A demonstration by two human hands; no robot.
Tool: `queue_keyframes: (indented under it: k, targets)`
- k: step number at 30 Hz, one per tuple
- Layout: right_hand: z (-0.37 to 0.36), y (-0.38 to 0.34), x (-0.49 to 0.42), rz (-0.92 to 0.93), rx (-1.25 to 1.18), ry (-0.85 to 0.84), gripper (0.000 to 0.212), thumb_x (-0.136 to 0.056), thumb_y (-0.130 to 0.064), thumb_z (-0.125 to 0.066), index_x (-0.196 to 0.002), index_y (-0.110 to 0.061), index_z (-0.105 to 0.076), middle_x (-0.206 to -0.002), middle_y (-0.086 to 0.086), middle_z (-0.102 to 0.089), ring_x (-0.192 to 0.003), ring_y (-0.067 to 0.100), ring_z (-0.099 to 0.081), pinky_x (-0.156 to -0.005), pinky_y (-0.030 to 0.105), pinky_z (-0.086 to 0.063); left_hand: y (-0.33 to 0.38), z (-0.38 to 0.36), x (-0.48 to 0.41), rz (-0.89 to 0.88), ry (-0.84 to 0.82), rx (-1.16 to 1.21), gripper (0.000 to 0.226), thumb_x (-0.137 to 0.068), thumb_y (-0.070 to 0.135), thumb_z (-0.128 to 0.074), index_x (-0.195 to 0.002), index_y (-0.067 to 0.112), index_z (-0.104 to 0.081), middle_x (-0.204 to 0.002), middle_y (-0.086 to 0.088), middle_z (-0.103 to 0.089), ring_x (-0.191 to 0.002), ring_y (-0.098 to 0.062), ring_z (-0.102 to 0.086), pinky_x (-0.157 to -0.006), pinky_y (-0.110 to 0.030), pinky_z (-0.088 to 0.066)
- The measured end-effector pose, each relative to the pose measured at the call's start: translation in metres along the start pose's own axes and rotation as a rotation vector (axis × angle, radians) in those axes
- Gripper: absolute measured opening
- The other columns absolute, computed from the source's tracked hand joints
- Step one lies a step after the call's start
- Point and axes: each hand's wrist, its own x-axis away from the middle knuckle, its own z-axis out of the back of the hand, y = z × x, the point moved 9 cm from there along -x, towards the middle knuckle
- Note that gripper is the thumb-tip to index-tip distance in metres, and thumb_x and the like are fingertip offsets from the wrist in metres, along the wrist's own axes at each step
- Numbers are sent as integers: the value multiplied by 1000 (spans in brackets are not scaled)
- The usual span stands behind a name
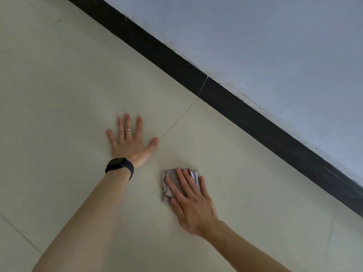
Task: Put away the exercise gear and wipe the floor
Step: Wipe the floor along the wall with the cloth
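Cleaning cloth: small, crumpled, pale grey-pink; lies on the floor, near the wall side of the pale tiles. Right hand: pressed flat on top of the cloth, fingers extended and slightly spread, not curled around it. Left hand: just beside the cloth, palm down on bare tile, fingers splayed wide, holding nothing; silver ring on one finger, black smartwatch on the wrist. Tile joint: thin line running from the left thumb to the black skirting board. Wall: grey-blue, above the skirting
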Motion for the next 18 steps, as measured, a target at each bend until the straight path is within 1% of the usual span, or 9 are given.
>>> queue_keyframes:
  k: [2, 3, 5, 6, 9, 11, 14, 16, 18]
  targets:
    - [0, 12, 9, 73, 17, -32, 53, -106, -50, -15, -157, -42, -2, -167, -6, 1, -153, 14, 7, -120, 50, 4, -3, -1, 21, -61, 23, -42, 75, -93, 69, -5, -157, 31, 9, -163, -2, 21, -151, -22, 18, -120, -56, 7]
    - [5, 27, 7, 58, 24, -34, 53, -105, -51, -14, -156, -45, 1, -166, -10, 7, -152, 11, 13, -121, 51, 7, 1, -2, 41, -89, 75, -62, 71, -96, 64, -2, -158, 31, 1, -165, -1, 12, -153, -22, 10, -120, -56, 3]
    - [16, 70, -5, -87, -4, -58, 54, -102, -54, -7, -152, -49, 13, -163, -14, 18, -148, 9, 24, -121, 53, 8, 21, -13, 94, -150, 136, -37, 64, -98, 55, -7, -158, 34, -12, -166, -1, -4, -153, -25, -4, -120, -58, -3]
    - [21, 94, -8, -195, -18, -75, 54, -101, -54, -5, -150, -49, 17, -163, -14, 21, -148, 9, 25, -121, 54, 8, 31, -24, 121, -181, 138, -14, 60, -98, 52, -10, -157, 38, -13, -166, 1, -7, -153, -24, -7, -119, -59, -4]
    - [23, 128, -1, -452, -114, -59, 55, -104, -51, -9, -154, -45, 13, -165, -7, 20, -151, 15, 20, -121, 50, 10, 39, -61, 171, -137, 8, 61, 53, -102, 48, -12, -154, 47, 2, -164, 9, 11, -152, -19, 10, -120, -57, 1]
    - [16, 113, 11, -522, -194, 16, 56, -105, -47, -15, -156, -40, 7, -166, -1, 15, -152, 19, 18, -122, 48, 10, 34, -64, 177, -160, -42, 91, 55, -104, 42, -22, -155, 45, -3, -165, 5, 12, -152, -21, 12, -120, -56, 0]
    - [-2, 49, 29, -399, -182, 89, 56, -105, -44, -22, -159, -35, -6, -167, 5, 2, -153, 24, 8, -123, 52, -1, 9, -44, 178, -197, 14, 50, 53, -104, 32, -34, -154, 39, -22, -166, -3, -6, -153, -26, -3, -120, -55, -11]
    - [-11, -5, 49, -220, -143, 116, 55, -104, -44, -27, -157, -32, -21, -166, 9, -12, -154, 27, -6, -121, 54, -12, -28, -40, 189, -84, 5, 7, 53, -104, 40, -28, -156, 40, -16, -166, -2, -5, -153, -25, -3, -119, -56, -10]
    - [-27, -53, 76, 2, -106, 102, 54, -104, -44, -29, -156, -33, -24, -165, 8, -17, -153, 25, -10, -121, 53, -14, -57, -46, 211, -2, -31, 2, 55, -102, 49, -19, -155, 44, -6, -167, 1, 3, -153, -21, 3, -119, -57, -8]
